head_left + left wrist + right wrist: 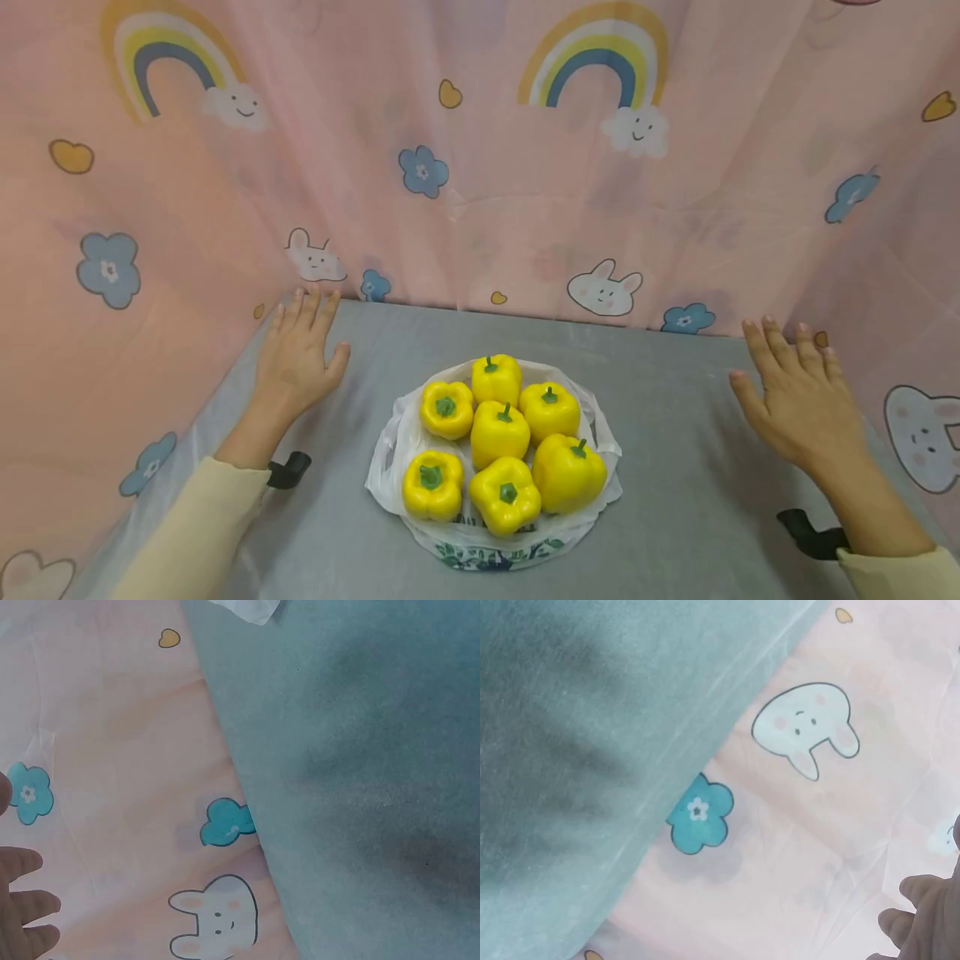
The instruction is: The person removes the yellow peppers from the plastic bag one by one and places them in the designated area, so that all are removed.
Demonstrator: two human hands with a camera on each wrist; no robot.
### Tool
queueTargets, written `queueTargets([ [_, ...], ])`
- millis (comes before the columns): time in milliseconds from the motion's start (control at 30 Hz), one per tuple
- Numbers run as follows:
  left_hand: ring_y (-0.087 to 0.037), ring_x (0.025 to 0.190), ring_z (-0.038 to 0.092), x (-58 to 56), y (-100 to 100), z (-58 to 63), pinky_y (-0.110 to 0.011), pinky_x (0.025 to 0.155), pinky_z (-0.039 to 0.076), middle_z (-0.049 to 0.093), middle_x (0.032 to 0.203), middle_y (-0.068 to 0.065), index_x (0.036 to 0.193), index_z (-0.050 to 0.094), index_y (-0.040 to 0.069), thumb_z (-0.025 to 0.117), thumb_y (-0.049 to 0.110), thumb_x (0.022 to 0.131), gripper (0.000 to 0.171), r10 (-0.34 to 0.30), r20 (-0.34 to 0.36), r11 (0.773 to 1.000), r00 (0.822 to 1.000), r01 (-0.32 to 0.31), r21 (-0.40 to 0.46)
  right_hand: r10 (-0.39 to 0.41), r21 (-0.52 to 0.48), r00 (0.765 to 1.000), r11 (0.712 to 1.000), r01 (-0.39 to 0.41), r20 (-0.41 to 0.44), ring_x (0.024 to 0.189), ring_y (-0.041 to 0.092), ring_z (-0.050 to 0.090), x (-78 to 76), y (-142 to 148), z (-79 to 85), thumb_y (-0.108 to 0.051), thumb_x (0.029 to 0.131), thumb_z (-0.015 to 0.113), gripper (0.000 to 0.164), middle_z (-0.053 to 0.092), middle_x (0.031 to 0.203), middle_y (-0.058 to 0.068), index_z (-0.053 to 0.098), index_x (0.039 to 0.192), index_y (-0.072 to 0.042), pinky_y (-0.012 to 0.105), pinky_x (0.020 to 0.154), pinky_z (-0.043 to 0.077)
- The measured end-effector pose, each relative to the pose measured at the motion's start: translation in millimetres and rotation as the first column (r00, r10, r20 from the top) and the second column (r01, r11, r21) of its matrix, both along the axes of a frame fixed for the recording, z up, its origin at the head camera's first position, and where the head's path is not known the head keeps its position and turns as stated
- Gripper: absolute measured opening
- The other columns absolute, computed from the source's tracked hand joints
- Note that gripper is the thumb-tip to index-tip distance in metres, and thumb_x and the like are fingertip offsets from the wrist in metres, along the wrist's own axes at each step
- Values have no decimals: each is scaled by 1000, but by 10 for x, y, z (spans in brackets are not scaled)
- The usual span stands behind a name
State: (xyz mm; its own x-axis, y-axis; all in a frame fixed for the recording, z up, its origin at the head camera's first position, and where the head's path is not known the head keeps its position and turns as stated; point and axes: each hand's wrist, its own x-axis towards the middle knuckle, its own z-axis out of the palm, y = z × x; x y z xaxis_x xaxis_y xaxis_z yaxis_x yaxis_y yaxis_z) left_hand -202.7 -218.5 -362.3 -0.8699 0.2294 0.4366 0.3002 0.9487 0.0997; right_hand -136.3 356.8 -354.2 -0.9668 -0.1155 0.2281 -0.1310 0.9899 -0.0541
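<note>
Several yellow bell peppers [500, 435] with green stems sit together on a white plastic bag [386, 467] in the middle of the table. The bag is spread out beneath them, and green print shows along its near edge. To the left of the bag, my left hand [296, 358] is held with fingers straight and apart, holding nothing. My right hand [802, 400] is at the right side, its fingers also extended and holding nothing. Both hands are apart from the peppers. Fingertips show at the edge of each wrist view.
A grey table [660, 500] carries the bag. Pink curtains [495, 233] printed with rainbows, flowers and rabbits enclose its back and sides. A dark strap piece [291, 471] sticks out by the left wrist, and another [812, 535] by the right wrist.
</note>
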Motion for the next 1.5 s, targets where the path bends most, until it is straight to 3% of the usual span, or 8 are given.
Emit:
queueTargets([
  [267,-49,136,34,93,73,-24,-61,111,24,42,147,-26,143,43,3,53,33,87,64,-26,-16,1000,1000,26,5,20,-15,1000,1000,-20,-5,144,51,-3,83,-143,20,-44,101,31,68,9,160,22,2,156,-16,63,113,-8],
  [433,-46,132,41,184,145,-46,-63,103,34,47,143,-22,141,47,6,57,35,85,64,-46,12,998,999,45,49,42,-21,999,999,-43,-25,141,55,11,150,-316,61,-45,99,39,70,22,156,25,9,156,-17,69,110,4],
  [667,-38,131,45,294,223,-146,-59,102,38,48,144,-16,137,51,10,62,36,84,60,-120,159,978,980,89,189,120,-90,973,986,-139,-198,118,49,46,197,-619,99,-36,89,61,61,52,133,25,47,140,-6,66,95,33],
  [867,-35,133,42,387,291,-294,-56,105,37,48,145,-12,138,51,13,65,30,86,57,-199,276,928,940,90,362,162,-275,959,935,-225,-234,104,35,59,272,-879,48,-25,82,71,47,64,121,13,61,126,-13,57,83,48],
  [1033,-35,126,49,463,375,-438,-53,95,47,50,142,-11,138,51,15,67,26,86,55,-269,341,865,901,70,497,217,-368,935,876,-313,-279,95,17,62,326,-1057,-63,-12,74,78,44,69,110,1,68,116,-15,25,74,55],
  [1100,-36,125,50,488,398,-491,-53,95,47,49,143,-10,138,50,16,67,25,87,55,-294,368,844,882,59,534,239,-419,934,844,-335,-265,97,16,62,341,-1129,-109,-9,72,80,45,69,110,-1,68,115,-15,20,75,54],
  [1300,-38,126,50,529,420,-608,-53,94,48,48,144,-9,139,49,20,66,23,87,54,-344,414,795,842,26,606,304,-525,938,777,-346,-169,96,24,65,373,-1323,-267,-14,74,81,46,68,112,-1,66,118,-18,33,72,58],
  [1500,-38,124,52,541,457,-665,-54,95,48,48,143,-12,138,50,18,64,17,87,52,-361,443,767,821,-9,642,337,-570,939,758,-317,-74,98,25,64,393,-1451,-405,-23,74,82,48,66,114,-1,65,119,-16,35,73,57],
])
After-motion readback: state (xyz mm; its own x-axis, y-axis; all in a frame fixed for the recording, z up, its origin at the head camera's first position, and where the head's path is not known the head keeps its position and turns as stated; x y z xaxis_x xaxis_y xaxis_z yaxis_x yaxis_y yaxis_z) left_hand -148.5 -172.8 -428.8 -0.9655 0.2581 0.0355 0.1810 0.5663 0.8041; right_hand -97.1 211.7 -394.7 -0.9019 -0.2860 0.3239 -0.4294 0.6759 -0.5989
